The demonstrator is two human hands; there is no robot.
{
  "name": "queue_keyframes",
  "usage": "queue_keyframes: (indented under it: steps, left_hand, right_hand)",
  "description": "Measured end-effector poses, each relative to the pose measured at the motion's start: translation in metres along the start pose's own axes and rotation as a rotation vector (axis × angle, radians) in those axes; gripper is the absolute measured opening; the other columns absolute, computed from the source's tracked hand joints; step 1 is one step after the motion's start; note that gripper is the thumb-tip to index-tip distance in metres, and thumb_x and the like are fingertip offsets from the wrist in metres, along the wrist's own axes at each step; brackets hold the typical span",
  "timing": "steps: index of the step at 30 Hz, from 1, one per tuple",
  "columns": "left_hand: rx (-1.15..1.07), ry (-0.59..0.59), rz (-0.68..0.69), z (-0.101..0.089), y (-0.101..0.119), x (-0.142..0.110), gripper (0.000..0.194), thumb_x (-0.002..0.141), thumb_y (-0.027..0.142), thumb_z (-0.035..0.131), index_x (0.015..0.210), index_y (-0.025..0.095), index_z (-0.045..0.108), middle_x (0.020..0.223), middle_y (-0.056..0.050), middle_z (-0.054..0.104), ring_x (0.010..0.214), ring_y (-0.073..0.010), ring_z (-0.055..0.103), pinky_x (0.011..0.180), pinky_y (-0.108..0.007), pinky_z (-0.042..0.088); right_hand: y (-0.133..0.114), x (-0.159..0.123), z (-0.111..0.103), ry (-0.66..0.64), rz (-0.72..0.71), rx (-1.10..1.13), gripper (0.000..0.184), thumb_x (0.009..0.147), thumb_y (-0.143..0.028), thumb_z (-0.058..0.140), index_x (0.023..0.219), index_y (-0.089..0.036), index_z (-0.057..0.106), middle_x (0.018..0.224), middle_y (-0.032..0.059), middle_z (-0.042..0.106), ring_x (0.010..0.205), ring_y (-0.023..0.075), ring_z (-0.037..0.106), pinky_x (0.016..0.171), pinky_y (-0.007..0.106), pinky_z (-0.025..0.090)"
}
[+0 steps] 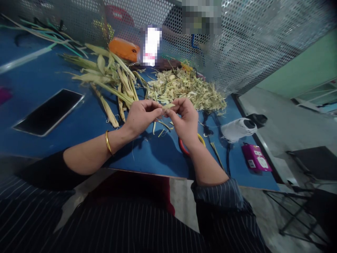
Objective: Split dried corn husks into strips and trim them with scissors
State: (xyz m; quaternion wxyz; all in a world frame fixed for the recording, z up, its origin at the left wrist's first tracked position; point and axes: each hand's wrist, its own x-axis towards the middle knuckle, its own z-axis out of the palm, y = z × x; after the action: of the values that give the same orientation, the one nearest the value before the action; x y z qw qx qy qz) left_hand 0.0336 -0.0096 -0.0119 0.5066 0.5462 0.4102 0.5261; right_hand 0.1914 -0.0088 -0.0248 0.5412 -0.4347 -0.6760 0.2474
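Observation:
Between my two hands, over the blue table, is a small pale-green piece of corn husk (pixel 168 106). My left hand (pixel 143 116), with a gold bangle at the wrist, pinches one end of it. Thumb and fingers of my right hand (pixel 184 117) close on the other end. Behind the hands lies a heap of shredded husk pieces (pixel 186 89). Long corn husks (pixel 116 79) are piled to the left of that heap. Several thin husk scraps (pixel 162 130) lie below my fingers. Scissors with red and yellow handles (pixel 183 146) are partly hidden by my right wrist.
A black phone (pixel 50 111) lies on the left of the blue table (pixel 94 144). On the right are a white thread cone (pixel 237 129) and a purple pack (pixel 256 158). An orange packet (pixel 123 49) and a lit phone (pixel 151 45) stand before the perforated metal screen (pixel 229 45).

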Motion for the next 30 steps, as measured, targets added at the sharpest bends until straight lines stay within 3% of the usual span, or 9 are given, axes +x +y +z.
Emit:
queue_keyframes:
  steps: [8, 12, 15, 18, 20, 25, 30]
  left_hand:
    - [-0.163, -0.037, -0.187, -0.002, -0.001, 0.004, 0.018, 0.070, 0.026, 0.079, 0.071, 0.012, 0.067, 0.065, -0.002, 0.068, 0.055, -0.0086, 0.061, 0.057, -0.020, 0.051]
    - [-0.293, -0.119, -0.311, -0.007, -0.002, 0.007, 0.018, 0.070, 0.026, 0.079, 0.068, 0.012, 0.067, 0.068, -0.003, 0.068, 0.054, -0.0066, 0.059, 0.055, -0.018, 0.050]
    - [-0.360, -0.172, -0.374, -0.010, -0.002, 0.008, 0.013, 0.070, 0.021, 0.077, 0.068, 0.012, 0.068, 0.068, -0.002, 0.067, 0.054, -0.0056, 0.058, 0.055, -0.017, 0.050]
    - [-0.357, -0.178, -0.397, -0.009, 0.000, 0.007, 0.009, 0.071, 0.019, 0.074, 0.069, 0.012, 0.068, 0.068, -0.002, 0.067, 0.054, -0.0059, 0.059, 0.055, -0.017, 0.050]
    - [-0.304, -0.143, -0.343, -0.008, 0.001, 0.005, 0.010, 0.072, 0.020, 0.074, 0.070, 0.012, 0.068, 0.068, -0.003, 0.068, 0.054, -0.0068, 0.060, 0.056, -0.018, 0.051]
    - [-0.048, -0.037, -0.063, -0.002, 0.002, 0.002, 0.015, 0.074, 0.026, 0.072, 0.071, 0.012, 0.069, 0.068, -0.004, 0.070, 0.057, -0.0098, 0.062, 0.060, -0.022, 0.053]
    - [0.194, -0.012, 0.137, -0.003, -0.004, 0.001, 0.015, 0.077, 0.026, 0.066, 0.073, 0.013, 0.072, 0.067, -0.004, 0.071, 0.060, -0.0125, 0.064, 0.061, -0.023, 0.053]
  right_hand:
    - [-0.003, 0.002, 0.000, -0.058, 0.025, 0.145, 0.018, 0.084, -0.029, 0.068, 0.089, -0.024, 0.050, 0.071, -0.0046, 0.060, 0.064, 0.0116, 0.063, 0.064, 0.028, 0.053]
    - [-0.006, 0.002, -0.003, -0.067, -0.101, 0.008, 0.012, 0.085, -0.024, 0.065, 0.095, -0.025, 0.057, 0.081, -0.0023, 0.063, 0.073, 0.0125, 0.063, 0.071, 0.030, 0.052]
    - [-0.010, 0.003, -0.005, -0.082, -0.207, -0.149, 0.004, 0.087, -0.020, 0.062, 0.087, -0.024, 0.062, 0.084, -0.0009, 0.065, 0.078, 0.0135, 0.061, 0.076, 0.031, 0.050]
    - [-0.013, 0.002, -0.005, -0.068, -0.219, -0.217, 0.009, 0.087, -0.019, 0.059, 0.079, -0.023, 0.062, 0.081, -0.0010, 0.064, 0.077, 0.0136, 0.058, 0.076, 0.031, 0.048]
    - [-0.012, 0.001, -0.004, -0.045, -0.191, -0.214, 0.010, 0.087, -0.019, 0.059, 0.078, -0.022, 0.061, 0.079, -0.0012, 0.063, 0.076, 0.0136, 0.057, 0.075, 0.031, 0.047]
    - [-0.009, 0.000, -0.003, -0.038, -0.086, -0.101, 0.008, 0.087, -0.022, 0.062, 0.079, -0.021, 0.060, 0.075, -0.0007, 0.064, 0.071, 0.0135, 0.060, 0.071, 0.029, 0.048]
    - [-0.008, 0.001, -0.002, -0.019, 0.010, -0.033, 0.010, 0.083, -0.022, 0.066, 0.076, -0.020, 0.060, 0.072, -0.0010, 0.065, 0.067, 0.0132, 0.060, 0.066, 0.029, 0.048]
